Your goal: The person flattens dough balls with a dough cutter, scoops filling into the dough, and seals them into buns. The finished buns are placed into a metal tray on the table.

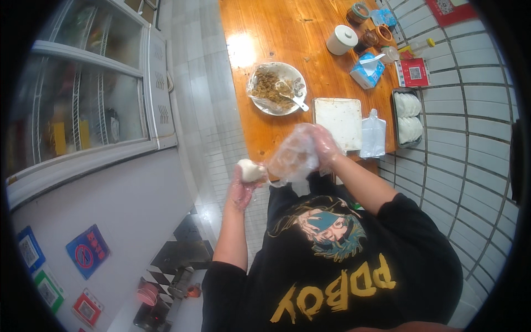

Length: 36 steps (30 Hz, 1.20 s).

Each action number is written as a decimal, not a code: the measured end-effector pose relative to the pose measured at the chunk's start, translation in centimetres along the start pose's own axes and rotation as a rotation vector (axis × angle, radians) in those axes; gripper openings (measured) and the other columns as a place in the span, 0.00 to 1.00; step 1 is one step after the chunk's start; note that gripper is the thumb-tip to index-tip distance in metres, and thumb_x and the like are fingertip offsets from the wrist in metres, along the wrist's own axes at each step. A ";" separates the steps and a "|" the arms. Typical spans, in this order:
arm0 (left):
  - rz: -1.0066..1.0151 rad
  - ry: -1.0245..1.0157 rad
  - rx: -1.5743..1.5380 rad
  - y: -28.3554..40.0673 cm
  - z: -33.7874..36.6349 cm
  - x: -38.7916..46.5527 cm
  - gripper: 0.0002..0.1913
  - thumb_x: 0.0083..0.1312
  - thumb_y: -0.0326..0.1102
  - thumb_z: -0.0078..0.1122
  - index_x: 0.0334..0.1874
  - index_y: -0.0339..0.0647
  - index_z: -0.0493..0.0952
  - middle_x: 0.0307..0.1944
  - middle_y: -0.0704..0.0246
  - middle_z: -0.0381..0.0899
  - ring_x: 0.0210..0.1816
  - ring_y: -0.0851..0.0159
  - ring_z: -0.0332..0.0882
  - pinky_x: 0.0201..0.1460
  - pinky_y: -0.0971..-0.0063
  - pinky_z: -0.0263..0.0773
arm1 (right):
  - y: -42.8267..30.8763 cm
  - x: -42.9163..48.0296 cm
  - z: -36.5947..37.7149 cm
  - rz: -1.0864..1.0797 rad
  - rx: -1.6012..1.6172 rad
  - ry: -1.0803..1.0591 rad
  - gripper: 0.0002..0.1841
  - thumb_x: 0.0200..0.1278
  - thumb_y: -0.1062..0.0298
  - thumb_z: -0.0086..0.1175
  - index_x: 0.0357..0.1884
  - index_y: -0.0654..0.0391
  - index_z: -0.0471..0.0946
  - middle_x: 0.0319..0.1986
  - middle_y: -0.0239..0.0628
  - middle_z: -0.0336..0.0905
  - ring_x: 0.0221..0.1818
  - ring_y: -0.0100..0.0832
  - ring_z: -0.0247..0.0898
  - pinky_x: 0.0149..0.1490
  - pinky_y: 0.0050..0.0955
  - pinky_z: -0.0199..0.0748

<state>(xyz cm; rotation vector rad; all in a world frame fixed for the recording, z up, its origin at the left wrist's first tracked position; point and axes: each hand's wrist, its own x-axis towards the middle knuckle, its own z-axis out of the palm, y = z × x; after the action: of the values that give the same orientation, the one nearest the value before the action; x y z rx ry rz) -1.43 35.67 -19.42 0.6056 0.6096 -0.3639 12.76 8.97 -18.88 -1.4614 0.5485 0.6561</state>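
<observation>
My left hand, in a clear plastic glove, holds a round white dough bun just off the table's near left corner. A crumpled clear plastic bag hangs from my gloved right hand, which is closed on its upper end. The bag's lower left edge comes close to the bun; whether they touch I cannot tell. Beyond my hands stands a patterned bowl lined with plastic film. It holds a brown minced filling and a white spoon.
A white board lies right of the bowl, beside folded plastic bags. A black tray of white dumpling wrappers stands by the tiled wall. Further back are a tissue pack, a white lidded canister and jars. A glass-door cabinet stands left.
</observation>
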 end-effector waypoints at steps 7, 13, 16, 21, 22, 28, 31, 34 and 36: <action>0.250 0.106 0.072 2.9 1.5 -3.7 0.40 0.65 0.58 0.67 0.69 0.33 0.67 0.56 0.57 0.79 0.57 0.57 0.80 0.60 0.66 0.77 | -5.5 -3.6 0.2 -0.372 -1.206 0.186 0.22 0.73 0.50 0.51 0.53 0.60 0.78 0.40 0.48 0.83 0.44 0.41 0.81 0.52 0.39 0.78; 0.344 0.036 0.509 1.4 11.9 -3.7 0.42 0.63 0.39 0.74 0.75 0.31 0.61 0.59 0.62 0.78 0.59 0.64 0.77 0.65 0.70 0.72 | -6.9 -11.4 1.9 -0.094 -0.387 -0.399 0.23 0.77 0.46 0.50 0.49 0.60 0.79 0.29 0.38 0.81 0.31 0.27 0.78 0.39 0.29 0.78; 0.355 -0.141 0.711 1.1 15.3 -4.5 0.44 0.60 0.32 0.76 0.76 0.32 0.59 0.59 0.64 0.77 0.59 0.68 0.76 0.62 0.73 0.73 | -7.6 -12.6 1.6 -0.064 -0.126 -0.465 0.21 0.79 0.47 0.49 0.47 0.58 0.79 0.26 0.33 0.79 0.27 0.21 0.76 0.34 0.20 0.74; 0.123 -0.259 0.666 3.3 17.5 -5.2 0.46 0.56 0.29 0.80 0.75 0.31 0.60 0.60 0.66 0.76 0.57 0.69 0.76 0.60 0.73 0.75 | -8.6 -14.6 -0.1 -0.149 -0.142 -0.585 0.17 0.78 0.51 0.51 0.43 0.56 0.78 0.29 0.27 0.77 0.27 0.18 0.72 0.34 0.18 0.72; 0.274 -0.291 0.717 3.1 18.0 -5.4 0.38 0.56 0.29 0.77 0.70 0.34 0.68 0.55 0.67 0.79 0.52 0.70 0.79 0.54 0.73 0.77 | -8.4 -14.8 -0.1 -0.146 -0.085 -0.564 0.14 0.77 0.54 0.55 0.43 0.56 0.79 0.32 0.27 0.76 0.31 0.18 0.70 0.38 0.20 0.71; 0.364 -0.033 1.164 -0.7 20.0 -4.2 0.20 0.57 0.29 0.67 0.53 0.38 0.78 0.41 0.67 0.83 0.43 0.69 0.81 0.47 0.72 0.77 | -7.3 -14.4 -1.9 -0.471 -0.324 -0.306 0.17 0.75 0.59 0.55 0.57 0.60 0.74 0.39 0.33 0.79 0.42 0.23 0.72 0.50 0.26 0.73; 0.307 0.064 1.154 -2.9 19.2 -3.3 0.16 0.60 0.36 0.65 0.50 0.41 0.82 0.40 0.56 0.86 0.44 0.57 0.84 0.49 0.65 0.77 | -5.9 -15.3 -2.9 -0.558 -0.280 -0.180 0.24 0.73 0.59 0.56 0.65 0.59 0.71 0.48 0.42 0.81 0.50 0.31 0.75 0.58 0.31 0.73; 0.423 -0.043 1.159 -6.0 18.7 -2.8 0.15 0.62 0.38 0.64 0.48 0.39 0.83 0.38 0.54 0.86 0.42 0.52 0.85 0.49 0.61 0.77 | -3.8 -15.8 -2.8 -0.623 -0.476 -0.114 0.29 0.69 0.56 0.59 0.68 0.57 0.70 0.54 0.51 0.81 0.57 0.41 0.77 0.64 0.34 0.71; 0.447 0.038 1.318 -7.8 18.5 -2.8 0.16 0.63 0.41 0.62 0.47 0.38 0.83 0.39 0.52 0.86 0.43 0.47 0.85 0.48 0.57 0.77 | -2.9 -14.6 -3.1 -0.657 -0.484 -0.168 0.31 0.65 0.53 0.61 0.67 0.55 0.71 0.53 0.56 0.81 0.56 0.49 0.79 0.63 0.38 0.72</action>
<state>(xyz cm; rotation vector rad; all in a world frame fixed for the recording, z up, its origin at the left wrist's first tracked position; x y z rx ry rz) 0.40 18.50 -8.77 1.9730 0.1768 -0.2952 4.53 4.84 -6.72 -1.8828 -0.2510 0.3848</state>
